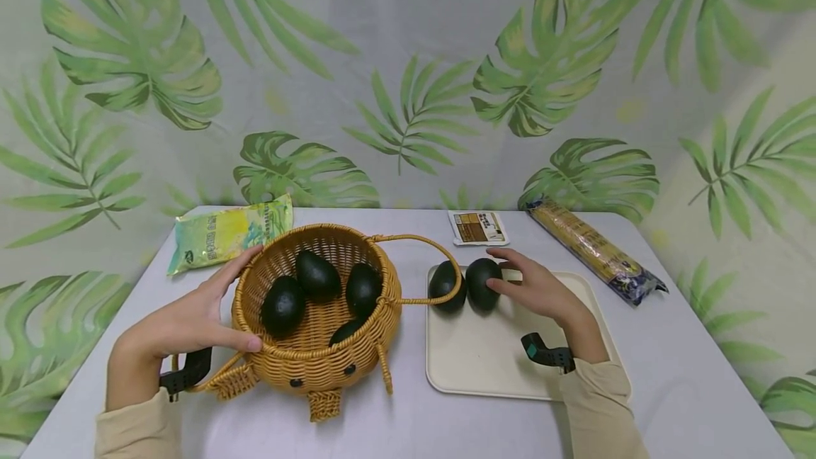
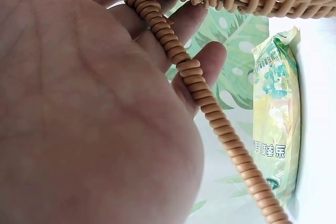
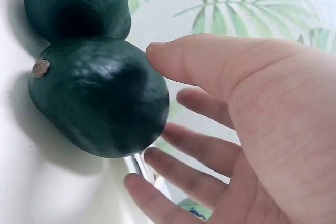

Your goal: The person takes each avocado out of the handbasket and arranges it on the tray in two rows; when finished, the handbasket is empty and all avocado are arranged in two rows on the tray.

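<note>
My left hand (image 1: 185, 321) is spread against the left side of a wicker basket (image 1: 319, 354), thumb and fingertips at its rim; a coiled wicker handle (image 2: 223, 129) crosses the palm. Inside the basket lie several dark green avocados (image 1: 317, 276), one partly hidden by the near rim. Two more avocados sit side by side on a cream tray (image 1: 491, 370). Around the right-hand avocado (image 3: 102, 100) my right hand (image 1: 532, 285) stands with fingers apart, the thumb tip right at its skin. The left-hand avocado (image 1: 444, 289) is partly covered by the basket's other handle (image 1: 454, 261).
A yellow-green packet (image 1: 226, 232) lies behind the basket on the left. At the back are a small white-and-brown packet (image 1: 479, 227) and, to the right, a long pack of noodle-like sticks (image 1: 593, 246). A leaf-print cloth (image 1: 408, 91) hangs behind the white table (image 1: 676, 353).
</note>
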Action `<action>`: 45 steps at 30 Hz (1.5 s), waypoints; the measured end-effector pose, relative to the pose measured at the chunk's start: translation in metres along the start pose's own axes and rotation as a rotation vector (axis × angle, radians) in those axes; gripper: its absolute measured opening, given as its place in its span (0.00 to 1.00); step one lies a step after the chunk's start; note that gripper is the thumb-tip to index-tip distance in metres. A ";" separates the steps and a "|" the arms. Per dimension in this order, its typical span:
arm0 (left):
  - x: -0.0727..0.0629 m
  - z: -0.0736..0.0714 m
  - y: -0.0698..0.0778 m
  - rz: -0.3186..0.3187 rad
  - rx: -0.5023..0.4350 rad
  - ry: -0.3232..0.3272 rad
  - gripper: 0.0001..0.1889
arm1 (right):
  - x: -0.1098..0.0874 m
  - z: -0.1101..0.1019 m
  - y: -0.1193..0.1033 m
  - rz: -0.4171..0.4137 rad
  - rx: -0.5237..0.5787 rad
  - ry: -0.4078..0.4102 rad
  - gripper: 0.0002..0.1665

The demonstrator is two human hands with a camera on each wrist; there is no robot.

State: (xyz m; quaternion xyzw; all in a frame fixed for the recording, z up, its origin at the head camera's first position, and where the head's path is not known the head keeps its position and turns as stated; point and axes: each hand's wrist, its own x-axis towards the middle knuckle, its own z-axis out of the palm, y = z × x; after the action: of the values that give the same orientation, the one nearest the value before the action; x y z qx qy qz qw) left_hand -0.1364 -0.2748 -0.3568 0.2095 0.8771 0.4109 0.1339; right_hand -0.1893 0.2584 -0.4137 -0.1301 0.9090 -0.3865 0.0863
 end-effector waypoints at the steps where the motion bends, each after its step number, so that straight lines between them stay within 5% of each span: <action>1: 0.000 0.000 0.000 0.000 -0.002 0.000 0.67 | 0.000 0.000 0.000 -0.006 0.001 0.003 0.40; 37: 0.002 0.001 0.000 0.000 -0.006 0.001 0.67 | -0.009 -0.007 -0.046 -0.243 0.068 0.265 0.28; 45: 0.000 0.000 0.000 -0.010 0.016 0.009 0.67 | 0.004 0.004 -0.070 -0.314 0.149 0.233 0.26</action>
State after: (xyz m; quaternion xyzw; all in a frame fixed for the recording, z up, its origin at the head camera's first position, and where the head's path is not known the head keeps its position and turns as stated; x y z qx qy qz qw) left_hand -0.1363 -0.2749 -0.3563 0.2043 0.8820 0.4042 0.1303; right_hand -0.1796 0.2076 -0.3658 -0.2179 0.8503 -0.4738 -0.0713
